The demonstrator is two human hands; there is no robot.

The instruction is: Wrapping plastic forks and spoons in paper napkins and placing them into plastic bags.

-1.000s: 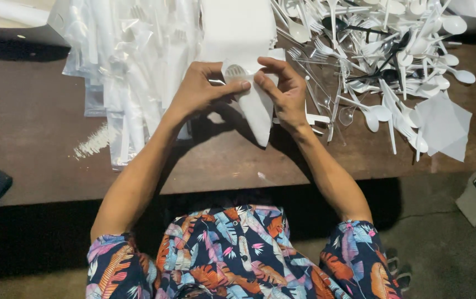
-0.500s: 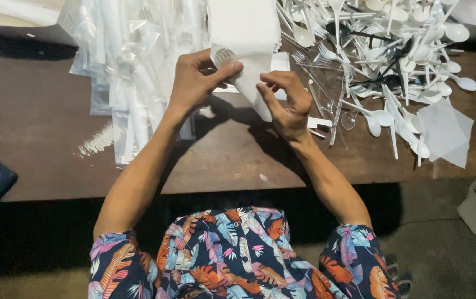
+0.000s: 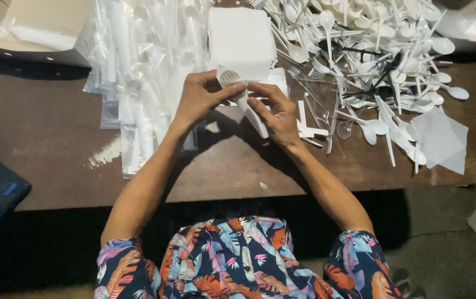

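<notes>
Just above the frame's centre, both hands share a white napkin-wrapped bundle [image 3: 246,102], probably cutlery inside. Its long axis slants from upper left to lower right. The left hand [image 3: 199,99] pinches the upper end; the right hand [image 3: 275,113] fingers pinch its lower part, above the tabletop [image 3: 55,144].

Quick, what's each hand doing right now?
Left hand: closed, pinching the top of a white napkin bundle with a spoon in it.
Right hand: closed on the same bundle, lower down.
</notes>
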